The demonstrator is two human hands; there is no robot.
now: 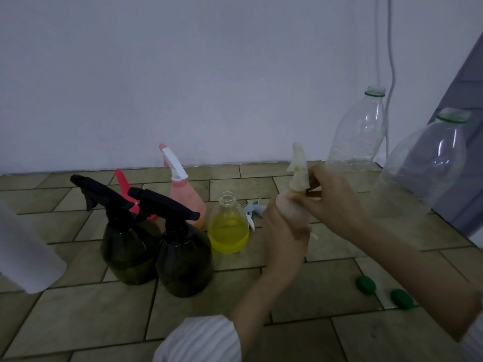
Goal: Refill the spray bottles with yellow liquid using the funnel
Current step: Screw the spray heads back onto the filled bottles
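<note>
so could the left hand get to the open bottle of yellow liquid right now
Probably not yet: the left hand is wrapped round a whitish spray bottle, though the uncapped yellow bottle stands just beside it with nothing between.

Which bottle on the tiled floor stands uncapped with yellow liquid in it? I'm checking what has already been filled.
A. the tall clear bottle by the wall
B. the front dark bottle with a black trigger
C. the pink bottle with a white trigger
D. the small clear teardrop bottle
D: the small clear teardrop bottle has an open neck and yellow liquid filling its lower half.
</note>
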